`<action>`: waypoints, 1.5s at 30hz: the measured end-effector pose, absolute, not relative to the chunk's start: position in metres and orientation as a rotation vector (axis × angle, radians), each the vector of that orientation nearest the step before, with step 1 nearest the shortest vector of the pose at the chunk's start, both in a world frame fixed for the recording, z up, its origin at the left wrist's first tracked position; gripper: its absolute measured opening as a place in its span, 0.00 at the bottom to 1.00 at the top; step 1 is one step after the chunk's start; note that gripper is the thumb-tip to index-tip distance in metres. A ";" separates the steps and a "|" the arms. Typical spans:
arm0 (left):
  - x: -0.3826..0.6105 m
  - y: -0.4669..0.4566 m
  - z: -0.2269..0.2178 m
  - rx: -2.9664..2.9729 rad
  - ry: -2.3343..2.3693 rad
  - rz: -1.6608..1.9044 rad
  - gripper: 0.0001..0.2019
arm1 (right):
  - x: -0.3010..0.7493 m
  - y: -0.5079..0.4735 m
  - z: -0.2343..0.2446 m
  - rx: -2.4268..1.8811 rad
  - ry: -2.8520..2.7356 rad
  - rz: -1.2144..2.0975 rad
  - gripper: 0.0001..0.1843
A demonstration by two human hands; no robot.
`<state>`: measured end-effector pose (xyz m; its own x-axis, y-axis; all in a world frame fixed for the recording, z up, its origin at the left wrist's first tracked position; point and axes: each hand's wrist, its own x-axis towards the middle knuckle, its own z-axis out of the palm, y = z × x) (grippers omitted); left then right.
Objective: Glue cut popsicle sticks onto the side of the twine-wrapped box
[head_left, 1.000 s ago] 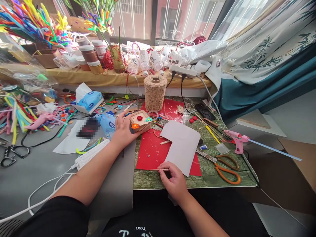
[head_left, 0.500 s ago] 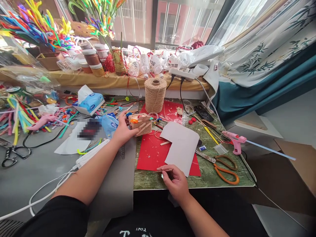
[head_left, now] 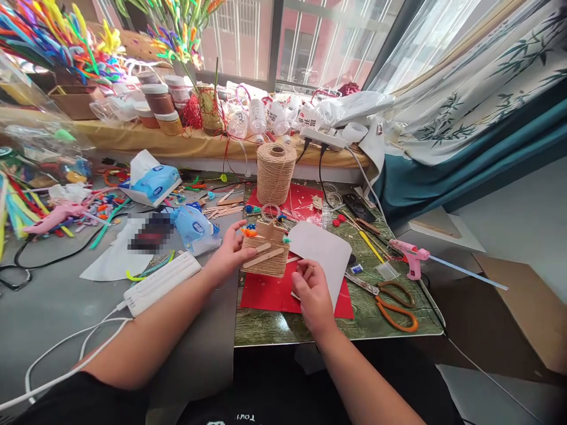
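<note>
A small box wrapped in twine (head_left: 277, 267) is raised and tilted over the red sheet, gripped by my left hand (head_left: 228, 251) at its left side. Two flat craft sticks (head_left: 263, 257) lie slanted across its front, and the thumb of that hand touches one end. Orange and blue fuzzy bits show along the box's top edge, with a brown piece rising behind. My right hand (head_left: 315, 298) is just right of the box, fingers curled in a pinch; the craft stick seen there earlier is mostly hidden by the fingers.
A twine spool (head_left: 275, 176) stands behind the box. White paper (head_left: 330, 248) overlaps the red sheet (head_left: 261, 298). To the right are orange-handled scissors (head_left: 398, 304) and a pink glue gun (head_left: 411, 255). A white power strip (head_left: 162, 283) and tissue packs (head_left: 195, 227) lie left.
My left hand has brought the twine-wrapped box toward me and turned its stick-covered side up. My right hand has moved up and closer to it. The view has shifted slightly.
</note>
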<state>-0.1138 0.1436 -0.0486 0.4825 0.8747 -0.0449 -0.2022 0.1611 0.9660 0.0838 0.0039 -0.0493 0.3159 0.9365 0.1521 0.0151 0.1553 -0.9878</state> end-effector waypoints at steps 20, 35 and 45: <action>-0.102 0.129 -0.057 1.098 0.470 0.884 0.50 | 0.069 0.032 -0.045 -1.161 -0.550 1.014 0.26; -0.105 0.130 -0.060 0.968 0.561 0.729 0.47 | 0.077 0.040 -0.033 -1.093 -0.543 1.101 0.17; -0.102 0.130 -0.061 0.928 0.753 0.944 0.52 | 0.091 0.023 -0.029 -1.157 -0.683 1.048 0.11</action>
